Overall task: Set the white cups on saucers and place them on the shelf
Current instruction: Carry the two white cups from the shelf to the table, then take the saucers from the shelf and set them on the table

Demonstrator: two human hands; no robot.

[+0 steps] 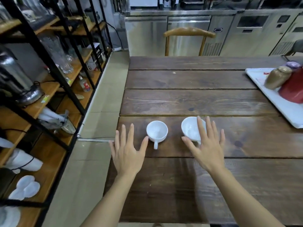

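Observation:
Two white cups stand upright on the dark wooden table (188, 99), handles toward me. The left cup (157, 131) is just right of my left hand (127, 153), which is spread flat and empty, its thumb tip close to the cup's rim. My right hand (206, 148) hovers with fingers apart over the near right side of the right cup (190, 128), partly hiding it and its handle. White saucers (27, 187) lie overlapping on a lower board of the wooden shelf (49, 161) at the left.
The black-framed shelf rack holds glassware (55, 51), a metal urn (18, 79), bottles and white stacks. A white tray (285, 102) with a red pot and brown jar sits at the table's right. A wooden chair (188, 35) stands at the far edge. Tiled floor separates table and shelf.

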